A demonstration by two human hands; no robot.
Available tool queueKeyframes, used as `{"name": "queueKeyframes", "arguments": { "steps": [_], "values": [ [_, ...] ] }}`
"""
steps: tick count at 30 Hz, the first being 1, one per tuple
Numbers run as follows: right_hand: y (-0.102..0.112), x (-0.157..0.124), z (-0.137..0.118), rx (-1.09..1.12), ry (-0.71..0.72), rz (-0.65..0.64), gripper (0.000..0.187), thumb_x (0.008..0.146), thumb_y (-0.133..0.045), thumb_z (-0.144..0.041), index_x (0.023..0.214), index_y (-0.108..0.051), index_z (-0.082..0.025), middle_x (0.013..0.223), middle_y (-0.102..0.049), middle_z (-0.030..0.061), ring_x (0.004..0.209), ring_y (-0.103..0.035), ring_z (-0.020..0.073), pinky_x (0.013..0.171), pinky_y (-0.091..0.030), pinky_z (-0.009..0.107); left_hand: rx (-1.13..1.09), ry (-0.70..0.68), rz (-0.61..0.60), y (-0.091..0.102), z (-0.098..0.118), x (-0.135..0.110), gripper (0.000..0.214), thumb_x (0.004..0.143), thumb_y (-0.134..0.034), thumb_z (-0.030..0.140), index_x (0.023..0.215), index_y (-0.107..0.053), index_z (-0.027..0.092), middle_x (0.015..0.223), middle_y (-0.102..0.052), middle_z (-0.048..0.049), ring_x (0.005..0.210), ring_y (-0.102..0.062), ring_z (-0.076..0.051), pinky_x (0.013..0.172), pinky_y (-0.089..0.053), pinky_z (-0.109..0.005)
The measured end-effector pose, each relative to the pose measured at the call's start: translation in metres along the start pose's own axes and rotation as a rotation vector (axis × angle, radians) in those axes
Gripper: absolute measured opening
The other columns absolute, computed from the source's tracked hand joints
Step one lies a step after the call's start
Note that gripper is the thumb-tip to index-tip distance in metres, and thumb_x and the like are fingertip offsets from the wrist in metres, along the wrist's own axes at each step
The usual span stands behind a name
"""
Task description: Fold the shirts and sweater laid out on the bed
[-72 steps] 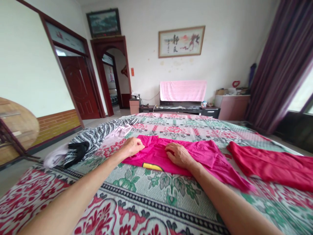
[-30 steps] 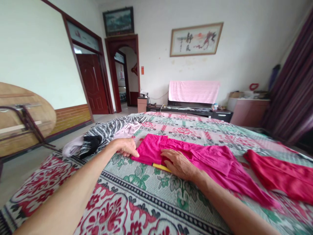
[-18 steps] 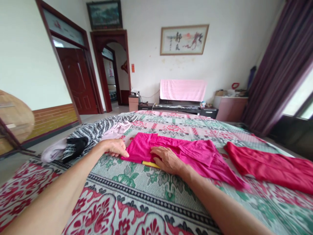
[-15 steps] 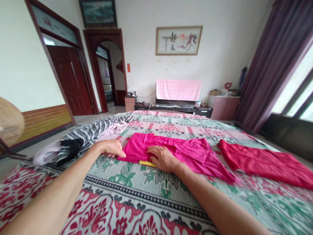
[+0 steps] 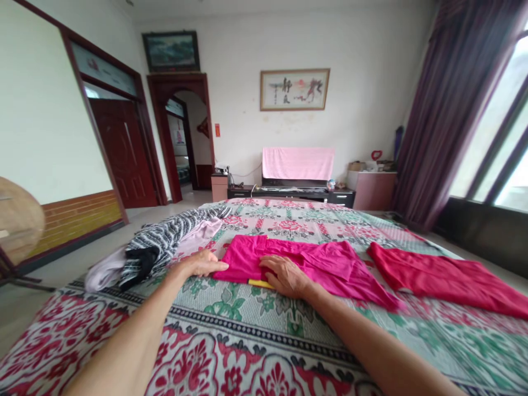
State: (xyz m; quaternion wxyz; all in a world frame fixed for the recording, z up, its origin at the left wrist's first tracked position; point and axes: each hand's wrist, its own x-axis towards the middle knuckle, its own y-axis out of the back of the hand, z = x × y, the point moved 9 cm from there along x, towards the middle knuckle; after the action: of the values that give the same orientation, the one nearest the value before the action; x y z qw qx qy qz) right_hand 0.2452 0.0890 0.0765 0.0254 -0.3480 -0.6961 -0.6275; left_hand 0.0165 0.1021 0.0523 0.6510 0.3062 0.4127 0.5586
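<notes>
A magenta garment point(image 5: 317, 261) lies spread on the bed, its left part folded over, with a yellow patch point(image 5: 259, 284) showing at the near edge. My left hand point(image 5: 202, 263) rests at the garment's left edge, fingers stretched out flat on the bedspread. My right hand point(image 5: 285, 273) lies palm down on the folded part, fingers spread and pressing the cloth just above the yellow patch. Neither hand holds anything.
A red garment point(image 5: 445, 278) lies to the right on the floral bedspread point(image 5: 256, 335). A heap of striped, pale pink and black clothes point(image 5: 157, 247) sits at the bed's left edge. Beyond the bed are a low cabinet with a pink towel point(image 5: 297, 163), doorways, purple curtains.
My left hand has slid from on the garment's left end to its near left edge. My right hand moved slightly left and nearer along the fold. The camera view shifted.
</notes>
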Motion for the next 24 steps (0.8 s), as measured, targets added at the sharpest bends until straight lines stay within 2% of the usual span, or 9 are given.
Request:
{"name": "queueKeyframes", "arguments": {
  "steps": [4, 17, 21, 24],
  "values": [
    [-0.001, 0.0, 0.002, 0.002, -0.005, 0.008, 0.036, 0.084, -0.049, -0.02, 0.117, -0.061, -0.018, 0.128, -0.06, 0.0097, 0.119, -0.053, 0.0217, 0.103, -0.041, 0.039, 0.018, 0.019, -0.009, -0.002, -0.002, 0.004, 0.052, 0.066, -0.052, 0.068, 0.05, -0.048, 0.019, 0.043, -0.05, 0.0013, 0.039, -0.045, -0.011, 0.043, -0.033, -0.024],
    [0.004, 0.003, -0.001, 0.081, -0.004, -0.011, 0.032, 0.086, -0.047, -0.018, 0.114, -0.062, -0.019, 0.124, -0.063, 0.0089, 0.116, -0.056, 0.0197, 0.102, -0.043, 0.039, -0.065, -0.016, -0.022, 0.004, 0.013, -0.009, 0.033, 0.066, -0.065, 0.041, 0.048, -0.052, 0.017, 0.043, -0.049, -0.0006, 0.043, -0.042, -0.011, 0.043, -0.029, -0.026],
    [0.015, 0.011, 0.001, 0.103, -0.043, 0.123, 0.031, 0.086, -0.042, -0.014, 0.107, -0.064, -0.019, 0.114, -0.066, 0.0086, 0.108, -0.06, 0.0187, 0.096, -0.047, 0.036, -0.054, 0.018, -0.028, 0.004, 0.014, -0.01, 0.03, 0.064, -0.065, 0.041, 0.049, -0.052, 0.018, 0.042, -0.047, 0.0012, 0.043, -0.042, -0.01, 0.043, -0.03, -0.025],
    [0.016, 0.035, 0.005, 0.048, -0.113, 0.216, 0.032, 0.082, -0.042, -0.01, 0.102, -0.066, -0.018, 0.102, -0.068, 0.0091, 0.096, -0.062, 0.0189, 0.087, -0.049, 0.033, -0.049, 0.038, -0.04, 0.003, 0.014, -0.009, 0.031, 0.061, -0.066, 0.043, 0.05, -0.053, 0.018, 0.045, -0.048, 0.0017, 0.042, -0.042, -0.01, 0.043, -0.031, -0.024]
  ]
}}
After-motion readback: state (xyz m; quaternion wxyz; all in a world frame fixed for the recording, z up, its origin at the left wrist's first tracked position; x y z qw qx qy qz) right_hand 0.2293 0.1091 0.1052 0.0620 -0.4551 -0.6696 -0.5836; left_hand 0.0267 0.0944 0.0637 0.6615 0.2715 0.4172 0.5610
